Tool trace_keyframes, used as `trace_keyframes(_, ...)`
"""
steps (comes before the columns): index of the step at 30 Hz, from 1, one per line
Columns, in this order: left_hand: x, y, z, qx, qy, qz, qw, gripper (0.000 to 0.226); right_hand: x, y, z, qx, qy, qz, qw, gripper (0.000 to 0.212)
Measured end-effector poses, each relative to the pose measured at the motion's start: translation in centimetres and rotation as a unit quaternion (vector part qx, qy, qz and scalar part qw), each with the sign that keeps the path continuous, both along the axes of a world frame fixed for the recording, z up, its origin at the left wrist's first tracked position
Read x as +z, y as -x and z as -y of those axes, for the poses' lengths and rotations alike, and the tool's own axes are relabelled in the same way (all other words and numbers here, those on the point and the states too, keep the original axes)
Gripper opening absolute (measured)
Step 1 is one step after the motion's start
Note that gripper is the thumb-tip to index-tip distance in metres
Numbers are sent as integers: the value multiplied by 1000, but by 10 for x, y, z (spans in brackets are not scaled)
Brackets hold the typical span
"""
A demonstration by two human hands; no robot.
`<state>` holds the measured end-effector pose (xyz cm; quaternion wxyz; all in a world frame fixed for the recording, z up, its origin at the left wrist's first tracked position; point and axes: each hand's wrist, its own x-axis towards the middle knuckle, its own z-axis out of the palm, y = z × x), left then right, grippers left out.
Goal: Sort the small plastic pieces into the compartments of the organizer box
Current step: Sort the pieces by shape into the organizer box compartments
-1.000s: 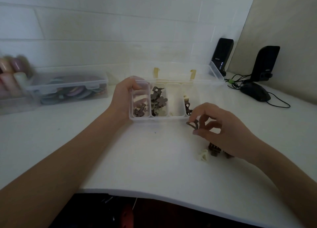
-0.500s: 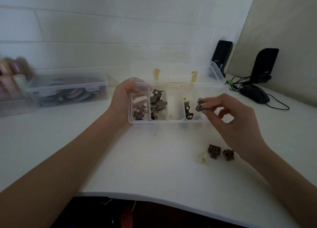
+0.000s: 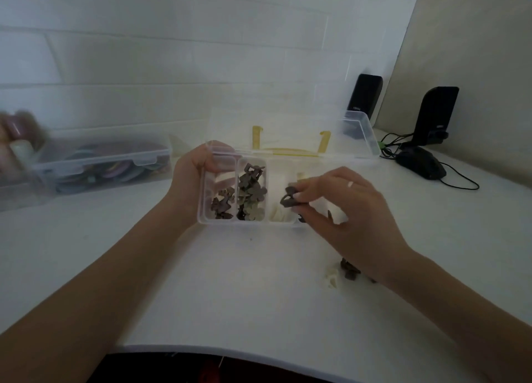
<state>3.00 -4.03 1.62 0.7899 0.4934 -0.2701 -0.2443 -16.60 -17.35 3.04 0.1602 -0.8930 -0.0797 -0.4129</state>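
A clear organizer box (image 3: 247,222) with several compartments stands on the white table, its lid open toward the wall. My left hand (image 3: 192,178) grips the box's left end. My right hand (image 3: 342,207) pinches a small dark plastic piece (image 3: 288,198) over the right part of the box. Brown pieces (image 3: 222,204) lie in the leftmost compartment, flower-shaped ones (image 3: 251,194) in the second, pale ones (image 3: 278,214) in the third. Loose on the table under my right wrist are a cream piece (image 3: 331,277) and a dark piece (image 3: 349,270).
A closed clear case (image 3: 100,163) with coloured discs sits at the left by the wall. Two black speakers (image 3: 365,94) (image 3: 437,114) and a black mouse (image 3: 421,166) with cables stand at the back right. The table's front edge (image 3: 230,349) curves near me.
My right hand has carried the dark piece from the table up and leftward over the box. It now covers most of the loose pieces on the table. My left hand has stayed on the box.
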Motion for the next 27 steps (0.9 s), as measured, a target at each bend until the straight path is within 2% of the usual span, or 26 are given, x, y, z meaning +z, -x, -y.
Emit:
trace_keyframes(3,1,0,0,-2,0,3,1000,19,3,-13,5,-35,107,-14,994,4)
trace_keyframes(6,1,0,0,-5,2,-6,1000,19,-5,-24,5,-77,185,-39,979,16)
trace_keyframes(8,0,1,0,-2,-1,2,1000,19,-8,-23,4,-75,164,-58,982,22)
trace_keyframes(13,1,1,0,3,-7,3,1000,22,15,4,21,-15,1,-87,996,20)
trace_keyframes(15,2,2,0,6,-6,0,1000,22,25,15,27,17,-72,-153,985,20)
trace_keyframes(17,2,3,1,2,-4,-3,1000,21,32,21,31,59,-123,-274,952,22)
trace_keyframes(20,3,4,1,-6,0,-9,1000,21,36,24,32,63,-106,-421,899,31)
trace_keyframes(27,6,8,1,-5,8,-30,999,21,35,26,20,-35,2,-501,865,50)
